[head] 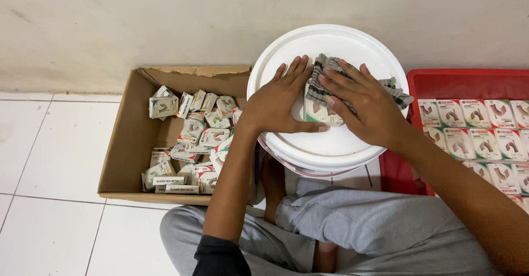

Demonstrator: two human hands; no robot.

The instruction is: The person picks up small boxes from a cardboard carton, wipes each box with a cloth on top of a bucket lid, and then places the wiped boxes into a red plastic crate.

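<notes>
Both hands, left (pixel 278 102) and right (pixel 361 105), press flat (fingers spread) on a checked cloth (pixel 325 77) over a small box (pixel 319 113).

Small white-green boxes fill the cardboard carton (pixel 129 143), line the red tray (pixel 468 83); one box (pixel 319 113) under the hands.

Two hands (pixel 278 102), one checked cloth (pixel 325 80), one white bucket lid (pixel 330 143), one cardboard box (pixel 129 138), one red tray (pixel 468 83)
</notes>
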